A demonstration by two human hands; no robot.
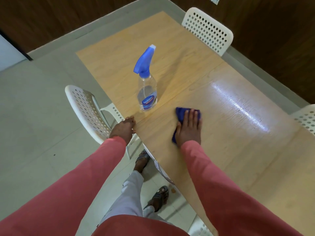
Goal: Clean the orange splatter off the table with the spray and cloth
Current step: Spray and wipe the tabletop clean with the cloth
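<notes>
A clear spray bottle (147,86) with a blue trigger head stands upright on the light wooden table (221,150), near its left edge. To the right of it my right hand (189,128) lies flat, fingers straight, pressing a blue cloth (180,113) onto the tabletop. The cloth shows in front of my fingertips and to the left of my palm. My left hand (125,127) rests on the table's left edge, fingers curled over it, just below the bottle. I see no orange splatter on the tabletop from here.
White perforated chairs stand at the left (88,111), far end (208,30) and right (306,118) of the table. My feet in sandals (159,196) are on the tiled floor beside small orange spots (172,189). Glare lies across the table's right part.
</notes>
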